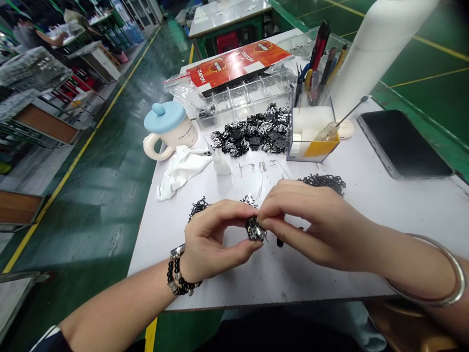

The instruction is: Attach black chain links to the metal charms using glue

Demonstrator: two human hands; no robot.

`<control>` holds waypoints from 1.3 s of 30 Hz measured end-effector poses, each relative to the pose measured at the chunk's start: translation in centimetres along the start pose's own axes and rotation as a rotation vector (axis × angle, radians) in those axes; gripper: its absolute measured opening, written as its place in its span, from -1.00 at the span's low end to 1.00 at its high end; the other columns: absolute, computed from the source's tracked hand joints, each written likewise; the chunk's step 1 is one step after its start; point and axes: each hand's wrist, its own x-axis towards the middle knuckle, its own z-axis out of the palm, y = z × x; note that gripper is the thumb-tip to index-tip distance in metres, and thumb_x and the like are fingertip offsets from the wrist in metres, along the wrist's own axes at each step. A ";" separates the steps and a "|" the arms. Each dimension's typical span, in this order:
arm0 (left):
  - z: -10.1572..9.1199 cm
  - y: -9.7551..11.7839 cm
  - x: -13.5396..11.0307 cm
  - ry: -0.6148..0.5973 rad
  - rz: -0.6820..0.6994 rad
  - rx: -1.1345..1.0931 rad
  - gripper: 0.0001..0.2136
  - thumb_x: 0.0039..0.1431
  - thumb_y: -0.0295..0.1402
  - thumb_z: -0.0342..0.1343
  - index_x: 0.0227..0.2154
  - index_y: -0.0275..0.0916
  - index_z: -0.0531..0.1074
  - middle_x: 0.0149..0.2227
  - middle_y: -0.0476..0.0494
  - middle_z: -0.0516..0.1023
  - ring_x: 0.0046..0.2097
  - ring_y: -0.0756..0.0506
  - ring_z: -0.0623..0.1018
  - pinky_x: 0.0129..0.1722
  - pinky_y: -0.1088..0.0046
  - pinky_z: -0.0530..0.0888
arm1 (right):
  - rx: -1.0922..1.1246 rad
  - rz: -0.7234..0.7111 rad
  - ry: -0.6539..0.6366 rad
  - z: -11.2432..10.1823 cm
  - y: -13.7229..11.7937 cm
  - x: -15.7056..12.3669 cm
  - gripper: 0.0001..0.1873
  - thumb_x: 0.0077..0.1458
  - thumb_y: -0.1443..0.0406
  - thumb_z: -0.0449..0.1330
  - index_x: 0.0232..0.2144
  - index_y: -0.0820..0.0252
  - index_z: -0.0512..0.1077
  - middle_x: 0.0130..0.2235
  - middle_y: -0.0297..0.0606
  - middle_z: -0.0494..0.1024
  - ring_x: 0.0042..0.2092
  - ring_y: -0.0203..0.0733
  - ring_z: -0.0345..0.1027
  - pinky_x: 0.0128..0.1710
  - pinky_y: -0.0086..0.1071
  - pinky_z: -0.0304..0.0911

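Note:
My left hand (216,234) and my right hand (311,220) meet over the white table (366,205), both pinching one small black and silver metal part (254,230) between thumbs and fingertips. The part hangs just above the tabletop. Small heaps of similar dark parts lie close by: one (198,206) left of my left hand, one (249,199) just behind the fingers, and one (324,182) behind my right hand. A beaded bracelet sits on my left wrist, a silver bangle on my right.
A big heap of black parts (252,134) lies at mid-table before a clear compartment box (242,98). A cream mug with blue lid (169,129), a white cloth (181,171), a clear tray (311,134), a tool holder (318,63), a white roll (377,49) and a dark tablet (401,144) stand around.

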 end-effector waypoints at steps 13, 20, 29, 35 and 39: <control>0.0 0.2 0.4 -0.034 -0.054 -0.132 -0.60 -0.13 -0.59 0.33 -0.16 -0.20 0.52 -0.27 -0.13 0.57 -0.23 -0.04 0.55 -0.25 0.54 0.57 | 0.251 0.199 -0.065 -0.3 0.0 0.3 -0.92 0.10 0.46 0.16 -0.43 0.29 0.42 -0.44 -0.40 0.41 -0.38 -0.47 0.25 -0.35 -0.57 0.15; -0.2 0.0 0.4 -0.012 -0.080 -0.147 -0.61 -0.14 -0.55 0.36 -0.17 -0.21 0.53 -0.27 -0.12 0.59 -0.24 -0.03 0.57 -0.23 0.56 0.58 | 0.412 0.397 -0.033 0.0 -0.1 0.3 -0.91 0.09 0.35 0.21 -0.46 0.24 0.45 -0.49 -0.43 0.42 -0.43 -0.46 0.25 -0.43 -0.56 0.16; 0.2 0.5 0.5 0.068 -0.153 -0.185 -0.64 -0.17 -0.57 0.37 -0.23 -0.22 0.55 -0.32 -0.06 0.62 -0.32 -0.01 0.61 -0.25 0.60 0.60 | 0.777 0.634 -0.071 1.0 0.6 0.3 -0.76 0.06 0.13 0.23 -0.40 0.21 0.45 -0.44 -0.35 0.42 -0.39 -0.35 0.21 -0.42 -0.45 0.13; 0.2 0.5 0.4 0.077 -0.169 -0.185 -0.65 -0.16 -0.58 0.36 -0.24 -0.23 0.54 -0.32 -0.07 0.62 -0.32 -0.01 0.61 -0.24 0.58 0.60 | 0.927 0.694 -0.070 1.2 0.8 0.4 -0.72 0.01 0.12 0.29 -0.41 0.25 0.44 -0.42 -0.35 0.43 -0.38 -0.39 0.23 -0.41 -0.48 0.12; 0.1 0.6 0.5 0.082 -0.162 -0.170 -0.65 -0.16 -0.58 0.36 -0.24 -0.23 0.53 -0.33 -0.07 0.62 -0.34 -0.01 0.61 -0.25 0.59 0.59 | 0.988 0.693 -0.062 1.3 0.9 0.2 -0.77 0.01 0.18 0.30 -0.40 0.25 0.46 -0.40 -0.35 0.45 -0.35 -0.40 0.27 -0.34 -0.50 0.16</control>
